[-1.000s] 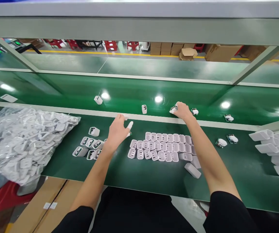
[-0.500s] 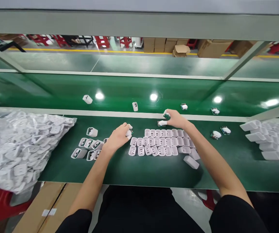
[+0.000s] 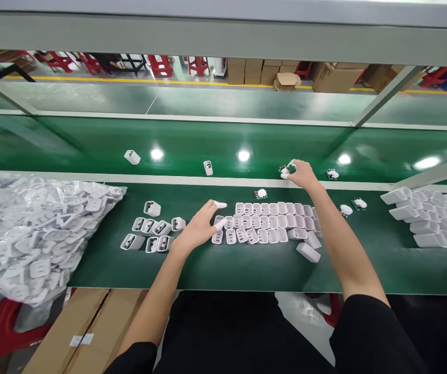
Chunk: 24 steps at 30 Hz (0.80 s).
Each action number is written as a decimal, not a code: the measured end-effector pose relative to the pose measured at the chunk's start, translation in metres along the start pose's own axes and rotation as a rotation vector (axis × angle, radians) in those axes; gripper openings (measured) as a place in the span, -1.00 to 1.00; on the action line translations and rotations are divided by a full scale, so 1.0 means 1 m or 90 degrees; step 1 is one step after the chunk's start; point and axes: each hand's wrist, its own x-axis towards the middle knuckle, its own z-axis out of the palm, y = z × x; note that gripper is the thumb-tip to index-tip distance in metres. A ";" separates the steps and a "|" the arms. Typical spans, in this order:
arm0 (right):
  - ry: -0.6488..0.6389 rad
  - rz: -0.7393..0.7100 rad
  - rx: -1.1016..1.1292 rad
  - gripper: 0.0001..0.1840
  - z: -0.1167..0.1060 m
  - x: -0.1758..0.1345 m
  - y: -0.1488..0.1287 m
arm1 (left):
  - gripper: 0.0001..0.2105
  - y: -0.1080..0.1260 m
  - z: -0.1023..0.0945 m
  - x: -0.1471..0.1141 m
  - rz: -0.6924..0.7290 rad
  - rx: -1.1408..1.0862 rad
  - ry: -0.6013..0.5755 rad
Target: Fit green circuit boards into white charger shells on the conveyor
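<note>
Left hand (image 3: 197, 229): your thumb and forefinger stand apart at the left end of the white cases (image 3: 264, 222). Right hand (image 3: 301, 175): your fingers clamp a circuit board (image 3: 292, 168) over the green belt (image 3: 180, 143). A second board (image 3: 261, 194) lies just beyond the cases.

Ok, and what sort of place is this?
Most likely a factory assembly line: rows of matching white housings on a green workbench, a big clear bag of white plastic parts, and small circuit boards near the rows.
</note>
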 end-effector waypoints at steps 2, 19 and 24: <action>-0.050 -0.014 0.005 -0.78 0.000 -0.014 0.003 | -0.51 -0.003 0.000 -0.002 -0.003 -0.021 -0.016; 0.117 0.274 -0.013 -0.71 -0.050 -0.014 0.086 | -0.74 -0.011 0.025 -0.008 -0.081 -0.044 0.041; 0.027 0.139 0.041 -0.77 -0.035 -0.051 0.059 | -0.59 -0.025 0.031 -0.007 -0.122 -0.130 0.092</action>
